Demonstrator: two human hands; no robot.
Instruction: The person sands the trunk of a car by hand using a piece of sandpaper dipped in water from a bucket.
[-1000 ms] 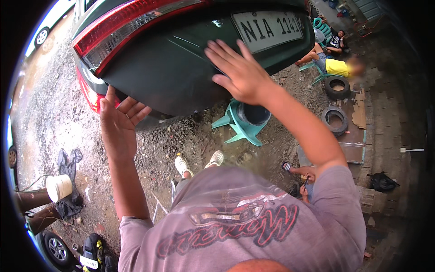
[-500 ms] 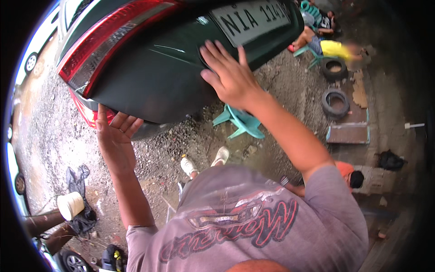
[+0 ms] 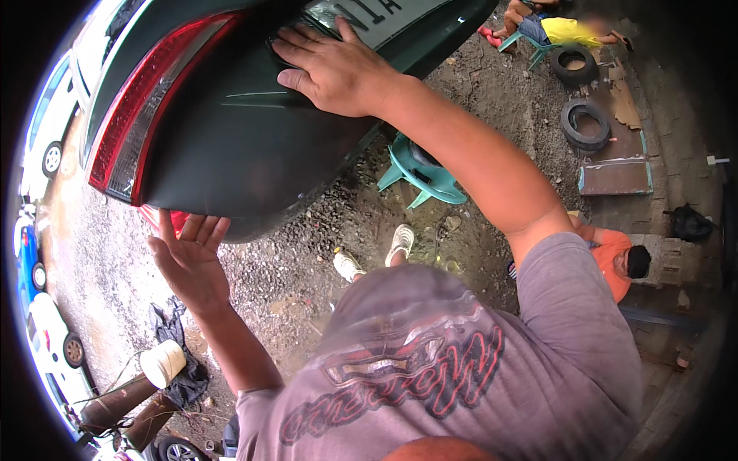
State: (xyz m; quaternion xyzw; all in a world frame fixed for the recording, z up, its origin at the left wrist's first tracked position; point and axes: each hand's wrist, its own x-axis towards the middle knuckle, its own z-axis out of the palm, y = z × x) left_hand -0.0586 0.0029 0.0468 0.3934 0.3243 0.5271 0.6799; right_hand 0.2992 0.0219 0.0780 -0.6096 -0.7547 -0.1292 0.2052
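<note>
A dark green car's rear lid (image 3: 231, 146) fills the upper middle, with a red and clear tail light (image 3: 150, 104) and a white plate (image 3: 365, 15). My right hand (image 3: 338, 69) lies flat on the panel just below the plate, fingers spread. My left hand (image 3: 192, 261) is at the lid's lower edge, palm up, fingers apart and tips touching the underside or hidden just behind it. A second red lamp (image 3: 174, 217) shows behind those fingers.
A green stool (image 3: 430, 180) stands under the lid. A person in yellow (image 3: 565, 31) reclines at upper right; a person in orange (image 3: 611, 265) is low at right. Two tyres (image 3: 584, 127), boards (image 3: 615, 180), a bag (image 3: 688, 223), a white bucket (image 3: 161, 361) and parked cars (image 3: 50, 338) surround me.
My right hand and the lid have shifted up and left in the view, while my left hand sits lower at the edge. More of the person in orange and the parked cars shows.
</note>
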